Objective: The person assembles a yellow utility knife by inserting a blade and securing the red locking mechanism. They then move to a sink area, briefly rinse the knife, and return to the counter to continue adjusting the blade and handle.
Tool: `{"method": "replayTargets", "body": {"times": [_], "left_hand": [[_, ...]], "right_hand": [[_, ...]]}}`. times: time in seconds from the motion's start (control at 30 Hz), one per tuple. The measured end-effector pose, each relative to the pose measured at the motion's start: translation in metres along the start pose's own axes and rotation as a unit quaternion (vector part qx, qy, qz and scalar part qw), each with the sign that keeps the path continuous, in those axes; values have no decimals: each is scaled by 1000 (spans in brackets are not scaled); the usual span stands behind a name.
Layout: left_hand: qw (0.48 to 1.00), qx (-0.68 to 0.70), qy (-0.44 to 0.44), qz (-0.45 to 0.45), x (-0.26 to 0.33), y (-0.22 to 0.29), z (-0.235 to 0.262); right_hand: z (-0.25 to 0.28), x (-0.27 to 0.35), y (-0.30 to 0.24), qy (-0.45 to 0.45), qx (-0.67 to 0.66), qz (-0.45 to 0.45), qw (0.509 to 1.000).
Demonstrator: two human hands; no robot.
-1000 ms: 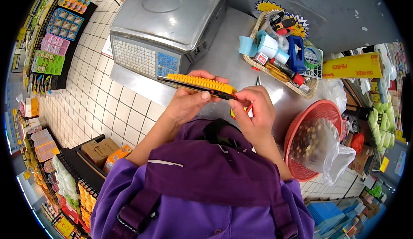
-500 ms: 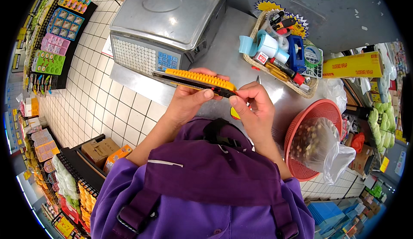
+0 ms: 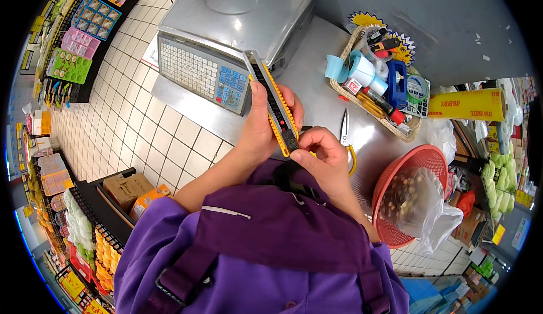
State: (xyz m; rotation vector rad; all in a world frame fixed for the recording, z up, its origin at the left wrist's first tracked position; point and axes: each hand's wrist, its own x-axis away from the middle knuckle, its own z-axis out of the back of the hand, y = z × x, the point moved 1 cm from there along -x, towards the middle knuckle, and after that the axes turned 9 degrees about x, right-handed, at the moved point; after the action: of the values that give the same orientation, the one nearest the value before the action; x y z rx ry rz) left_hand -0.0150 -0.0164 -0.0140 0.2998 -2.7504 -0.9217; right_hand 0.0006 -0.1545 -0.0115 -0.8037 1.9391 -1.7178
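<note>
A yellow-and-black utility knife (image 3: 277, 110) is held up over the near edge of the metal counter, its silver front end slanting away toward the scale. My left hand (image 3: 260, 122) is closed around its body, thumb lying along one side. At the knife's near end my right hand (image 3: 327, 158) pinches the black tail piece between thumb and fingers. Just beyond my right hand, scissors (image 3: 344, 130) with yellow handles lie on the counter, partly hidden by that hand.
A weighing scale (image 3: 232, 31) fills the counter's far left. At far right, a wicker basket (image 3: 407, 136) holds tape, markers and tools beside a yellow wrap box (image 3: 469, 105). A red plastic basket (image 3: 390, 229) with a clear bag (image 3: 435, 212) stands at right.
The knife has turned from nearly level to steep, its front end now pointing away from me. My right hand has moved slightly nearer to me. More of the scissors shows.
</note>
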Motion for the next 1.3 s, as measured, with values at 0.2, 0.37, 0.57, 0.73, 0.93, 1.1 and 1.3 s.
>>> {"method": "replayTargets", "body": {"times": [0.2,0.37,0.57,0.73,0.93,1.1,1.3], "left_hand": [[999,16,12,41,6,-3,3],[998,-32,50,28,6,-4,1],[997,-44,43,38,8,-6,7],[996,-86,30,5,7,-4,13],[993,-108,34,-18,5,-3,11],[990,-122,67,-29,2,-3,9],[992,-94,83,16,5,-2,3]], "right_hand": [[-8,4,7,30,84,40,995],[-16,9,14,27,1,-2,1000],[-22,10,14,18,-61,-26,998],[-19,5,11,7,-125,-81,989],[-17,2,7,3,-138,-161,977],[-16,-2,10,-14,-144,-171,975],[-18,0,16,-3,-105,-149,983]]}}
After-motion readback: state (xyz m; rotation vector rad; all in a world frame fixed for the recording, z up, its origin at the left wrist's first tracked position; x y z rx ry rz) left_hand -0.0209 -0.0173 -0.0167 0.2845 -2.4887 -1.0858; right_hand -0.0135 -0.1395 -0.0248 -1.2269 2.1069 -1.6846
